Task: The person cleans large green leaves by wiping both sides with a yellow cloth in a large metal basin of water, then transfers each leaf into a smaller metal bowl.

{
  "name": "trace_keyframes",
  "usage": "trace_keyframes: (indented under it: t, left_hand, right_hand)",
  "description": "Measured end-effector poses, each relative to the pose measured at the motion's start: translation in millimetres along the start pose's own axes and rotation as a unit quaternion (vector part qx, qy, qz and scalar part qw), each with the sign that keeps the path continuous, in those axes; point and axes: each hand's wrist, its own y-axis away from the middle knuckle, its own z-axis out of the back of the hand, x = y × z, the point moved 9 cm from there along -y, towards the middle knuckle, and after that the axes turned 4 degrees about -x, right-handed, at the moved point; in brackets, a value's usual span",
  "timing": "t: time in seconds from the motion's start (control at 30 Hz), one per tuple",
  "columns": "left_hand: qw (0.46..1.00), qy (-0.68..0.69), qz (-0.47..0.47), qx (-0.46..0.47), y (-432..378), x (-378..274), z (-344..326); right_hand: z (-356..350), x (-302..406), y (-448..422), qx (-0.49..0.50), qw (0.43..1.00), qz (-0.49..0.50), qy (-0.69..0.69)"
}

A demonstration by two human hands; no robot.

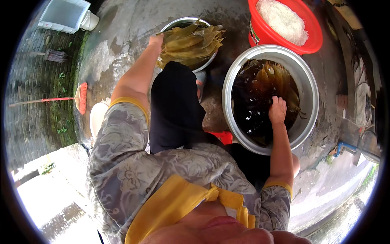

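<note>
My left hand (156,41) is at the left side of a metal basin (210,62), at the stem ends of a thick layered pile of wet greenish-brown leaves (186,42). The pile covers most of that basin; my fingertips are partly hidden. My right hand (278,110) is over a large aluminium pot (308,122) of dark liquid, its fingers bent at the surface. More long brown leaves (274,74) lie in this liquid, beyond the hand. Whether my right fingers hold a leaf, I cannot tell.
A red plastic basin (254,32) of white grains, which look like rice, stands beyond the pot. At the left are a broom (81,98), a mop head (56,56), a pale plastic crate (56,26) and a white bucket (90,20). A blue pipe (347,145) runs at the right.
</note>
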Motion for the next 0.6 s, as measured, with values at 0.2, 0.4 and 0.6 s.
trace_keyframes:
  t: [0.2,0.4,0.6]
  left_hand:
    - [0.880,0.154,-0.301,0.334,243.0,-148.8,-115.3]
    - [0.837,-0.133,-0.251,0.468,397.6,-30.5,-221.1]
    - [0.795,-0.393,-0.402,0.228,368.7,34.4,-268.1]
  right_hand:
    - [4.7,-19.5,5.9,-0.009,0.999,-0.020,-0.028]
    - [39.1,-24.4,-9.6,0.055,0.978,-0.156,-0.125]
    - [-2.5,-12.4,12.3,0.208,0.968,-0.139,-0.036]
